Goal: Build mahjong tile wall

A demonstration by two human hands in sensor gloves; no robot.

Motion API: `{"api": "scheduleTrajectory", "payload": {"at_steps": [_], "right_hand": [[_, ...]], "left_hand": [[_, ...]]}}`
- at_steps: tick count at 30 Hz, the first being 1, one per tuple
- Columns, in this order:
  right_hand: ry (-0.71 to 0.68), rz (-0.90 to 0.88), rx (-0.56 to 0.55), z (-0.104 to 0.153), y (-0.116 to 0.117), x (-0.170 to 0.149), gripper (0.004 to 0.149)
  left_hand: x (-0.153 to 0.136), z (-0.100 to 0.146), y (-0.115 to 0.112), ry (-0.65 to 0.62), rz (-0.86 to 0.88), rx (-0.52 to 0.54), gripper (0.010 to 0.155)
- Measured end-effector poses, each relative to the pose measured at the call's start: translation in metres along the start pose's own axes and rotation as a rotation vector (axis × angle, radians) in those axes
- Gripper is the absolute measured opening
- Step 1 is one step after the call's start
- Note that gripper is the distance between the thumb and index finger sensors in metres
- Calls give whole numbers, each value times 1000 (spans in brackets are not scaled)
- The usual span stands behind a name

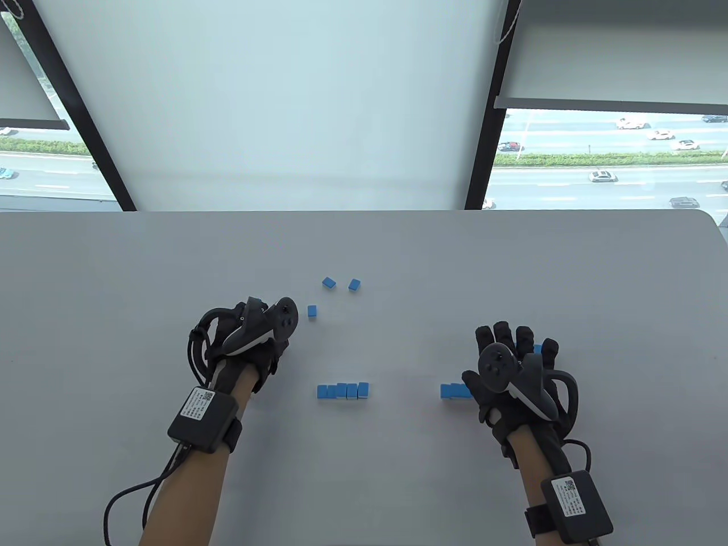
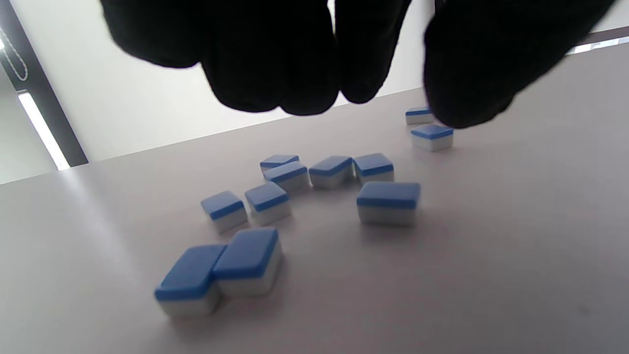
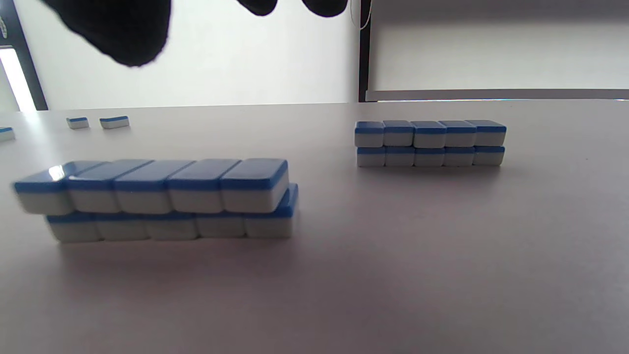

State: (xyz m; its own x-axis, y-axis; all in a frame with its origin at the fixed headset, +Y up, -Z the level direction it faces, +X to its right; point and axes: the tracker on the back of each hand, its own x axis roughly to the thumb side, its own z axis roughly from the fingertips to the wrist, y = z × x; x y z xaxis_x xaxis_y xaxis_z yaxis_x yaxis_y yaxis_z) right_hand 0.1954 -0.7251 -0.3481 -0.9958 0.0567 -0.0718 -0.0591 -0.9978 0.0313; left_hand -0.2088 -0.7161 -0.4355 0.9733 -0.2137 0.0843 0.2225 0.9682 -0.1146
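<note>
Standing on the table point(image 1: 114, 273): two two-tier tile walls point(image 3: 167, 196), five tiles per tier, the second point(image 3: 430, 142) apart from it. Loose tiles point(image 2: 388, 201) lay scattered under the left hand point(image 1: 256, 335), fingers curled, gripping nothing. Right hand point(image 1: 512, 364) hovered with fingers spread, empty.

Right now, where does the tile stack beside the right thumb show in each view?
Table view: tile stack, right of centre, beside the right hand.
Left wrist view: not in it.
Right wrist view: lower left, nearest.
Shared landmark: loose tile pair, far left there.
</note>
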Motion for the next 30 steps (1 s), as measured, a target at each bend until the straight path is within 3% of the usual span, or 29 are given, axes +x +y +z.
{"api": "scheduleTrajectory", "payload": {"at_steps": [6,18,25,30], "right_hand": [[-1,1,0,0,0,0,80],[-3,3,-1,0,0,1,80],[-3,1,4,0,0,1,80],[0,-4,4,1,0,1,80]], "left_hand": [[7,-5,-21,28,-35,-23,63],[13,-6,-27,51,-31,-16,57],[9,3,-21,43,1,6,58],[10,25,0,-12,90,76,59]]}}
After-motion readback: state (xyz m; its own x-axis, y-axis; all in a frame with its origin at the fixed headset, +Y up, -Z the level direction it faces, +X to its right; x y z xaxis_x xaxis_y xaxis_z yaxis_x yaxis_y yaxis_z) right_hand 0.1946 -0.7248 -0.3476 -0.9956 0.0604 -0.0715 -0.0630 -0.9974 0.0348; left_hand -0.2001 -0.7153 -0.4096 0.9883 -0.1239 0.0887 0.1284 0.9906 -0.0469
